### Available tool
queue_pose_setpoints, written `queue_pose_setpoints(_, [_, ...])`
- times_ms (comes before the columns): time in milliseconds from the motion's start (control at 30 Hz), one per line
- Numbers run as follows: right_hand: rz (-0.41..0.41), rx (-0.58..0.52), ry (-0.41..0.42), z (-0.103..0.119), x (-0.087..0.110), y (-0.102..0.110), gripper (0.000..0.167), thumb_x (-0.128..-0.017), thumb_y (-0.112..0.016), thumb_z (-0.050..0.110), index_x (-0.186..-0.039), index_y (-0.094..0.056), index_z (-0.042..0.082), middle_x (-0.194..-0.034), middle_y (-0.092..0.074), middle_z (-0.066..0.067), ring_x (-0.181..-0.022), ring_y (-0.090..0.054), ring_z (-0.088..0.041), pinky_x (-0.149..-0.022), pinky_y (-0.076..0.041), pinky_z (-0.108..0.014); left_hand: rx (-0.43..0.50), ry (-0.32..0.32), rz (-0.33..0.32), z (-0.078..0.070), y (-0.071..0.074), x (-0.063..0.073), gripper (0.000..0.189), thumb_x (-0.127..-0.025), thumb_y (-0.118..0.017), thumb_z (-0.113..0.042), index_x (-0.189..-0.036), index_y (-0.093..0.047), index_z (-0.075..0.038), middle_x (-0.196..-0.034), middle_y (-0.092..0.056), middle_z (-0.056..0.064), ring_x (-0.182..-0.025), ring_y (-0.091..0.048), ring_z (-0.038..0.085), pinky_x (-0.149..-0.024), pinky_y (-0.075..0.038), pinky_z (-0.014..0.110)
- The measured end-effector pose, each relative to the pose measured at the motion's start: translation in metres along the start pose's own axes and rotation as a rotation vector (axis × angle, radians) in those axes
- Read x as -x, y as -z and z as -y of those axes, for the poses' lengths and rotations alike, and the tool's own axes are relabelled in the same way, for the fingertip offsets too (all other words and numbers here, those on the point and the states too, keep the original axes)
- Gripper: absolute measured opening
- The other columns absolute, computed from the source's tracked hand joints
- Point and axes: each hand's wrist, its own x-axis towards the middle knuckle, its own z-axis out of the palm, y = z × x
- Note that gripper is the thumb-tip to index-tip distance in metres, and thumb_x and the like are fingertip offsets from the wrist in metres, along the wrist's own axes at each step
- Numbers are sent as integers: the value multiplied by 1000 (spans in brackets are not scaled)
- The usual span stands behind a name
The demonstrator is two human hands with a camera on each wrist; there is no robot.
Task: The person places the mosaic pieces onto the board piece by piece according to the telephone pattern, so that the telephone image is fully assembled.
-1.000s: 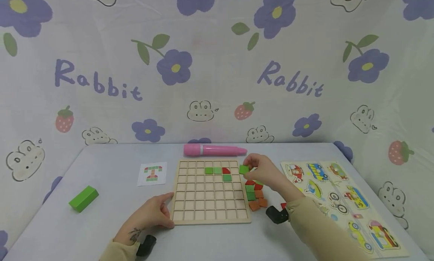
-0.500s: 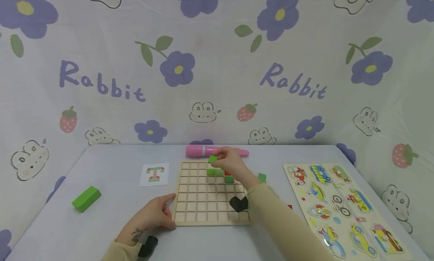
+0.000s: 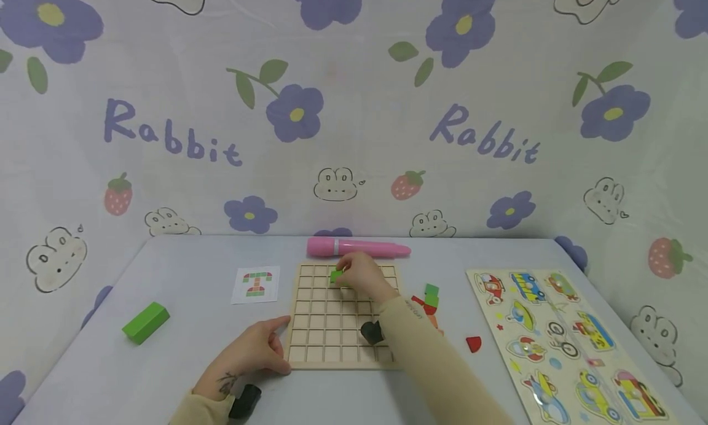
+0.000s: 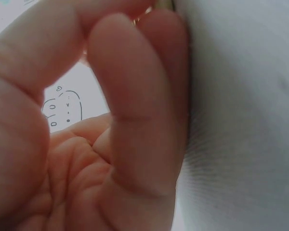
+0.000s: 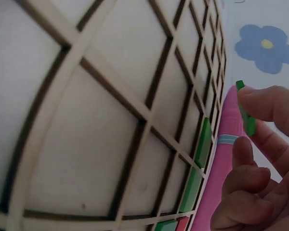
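Observation:
A wooden grid board lies on the table. Between thumb and fingertip, my right hand pinches a green square tile close over the board's upper part. The right wrist view shows green tiles and a red tile set in the grid below; in the head view that hand hides most of them. My left hand rests at the board's near left corner, index finger and thumb touching its edge. Its own fingers fill most of the left wrist view.
Beyond the board lies a pink marker-shaped tube. A pattern card and a green block are to the left. Loose tiles, a red quarter-round piece and a vehicle puzzle board are to the right.
My right hand has carried the green tile leftward from the board's right side, passed over its far edge, and come down over the upper grid. The left hand keeps its place.

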Motion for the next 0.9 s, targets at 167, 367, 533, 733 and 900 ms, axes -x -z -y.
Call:
queue_pose_setpoints(167, [1,110,-34,2,0,-4,30,-71,-73,14,-101,-70,11,-93,-64,-1,-77,-54,-15,-69,-43,-31,5,1,6,-1,-1,0,94,-58,-80,1,-139,-33,5,-63,-56,3,-53,-47,11,-50,-40,26])
queue_pose_setpoints(367, [-2,165,-71,3,-2,-10,32,-72,-74,15,-104,-70,14,-111,-66,1,-91,-57,-16,-80,-45,-36,22,-3,7,-2,-1,-1,94,-58,-80,2,-139,-33,6,-63,-55,2,-52,-46,11,-50,-39,25])
queue_pose_setpoints(533, [-12,215,-91,2,-5,-14,31,-73,-74,16,-104,-70,16,-111,-66,1,-97,-58,-18,-83,-45,-38,20,-4,9,-2,-2,-1,94,-58,-80,2,-139,-33,5,-63,-55,3,-53,-46,11,-50,-39,26])
queue_pose_setpoints(733, [-17,192,-82,6,-3,-13,37,-74,-72,15,-110,-67,15,-112,-65,-2,-96,-58,-20,-78,-46,-37,7,-4,6,-1,-2,-1,94,-58,-80,1,-139,-33,5,-63,-56,4,-53,-47,12,-50,-39,26])
queue_pose_setpoints(900, [-38,14,-74,12,2,1,47,-75,-72,17,-120,-60,9,-108,-62,-8,-92,-57,-21,-79,-46,-38,11,-6,6,0,-1,-1,94,-58,-80,1,-139,-33,5,-63,-56,3,-53,-47,12,-50,-39,26])
